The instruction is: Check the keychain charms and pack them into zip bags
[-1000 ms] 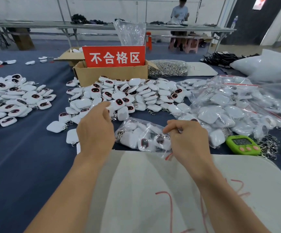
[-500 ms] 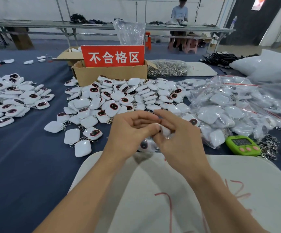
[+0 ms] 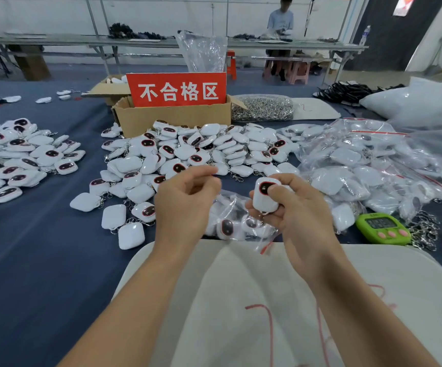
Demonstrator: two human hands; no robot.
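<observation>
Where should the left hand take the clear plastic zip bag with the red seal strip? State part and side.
Probably best: pinch the flat lip by the red seal strip, coming from the near side with the left hand: the clear plastic zip bag lies mouth-end nearest, its white charms bulging farther in.

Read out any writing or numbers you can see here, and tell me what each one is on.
"不合格区": white characters on the red sign on the cardboard box.
Green timer: display digits too blurred to read.
White cloth: red pen strokes, not legible.
Poster at top right: too blurred to read.
</observation>
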